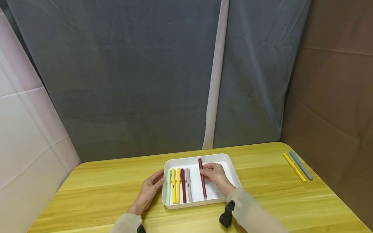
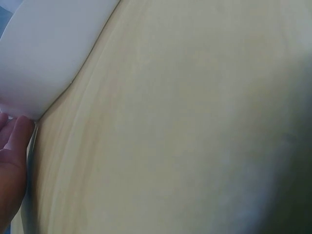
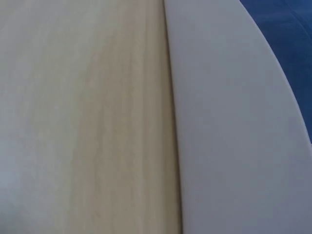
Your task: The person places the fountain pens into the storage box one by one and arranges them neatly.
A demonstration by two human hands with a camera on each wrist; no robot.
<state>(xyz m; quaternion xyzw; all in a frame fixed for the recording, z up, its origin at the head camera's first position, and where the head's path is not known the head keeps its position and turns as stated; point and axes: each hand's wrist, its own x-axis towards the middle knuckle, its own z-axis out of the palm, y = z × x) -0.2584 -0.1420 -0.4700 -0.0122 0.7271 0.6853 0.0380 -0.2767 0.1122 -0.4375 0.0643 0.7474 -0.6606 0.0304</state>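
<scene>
My right hand pinches a dark red pen between thumb and fingers, over the right part of a white tray. The pen stands nearly lengthwise, cap end away from me. To its left in the tray lie a mint green pen, two yellow pens, another dark red pen and a pale mauve pen, side by side. At the tray's left wall rests my left hand, its fingers lightly bent against the outside. The left wrist view shows those fingertips at the white wall.
Near the right edge of the wooden table lie a yellow pen and a blue pen, side by side. A grey curtain hangs behind the table, a brown one at the right.
</scene>
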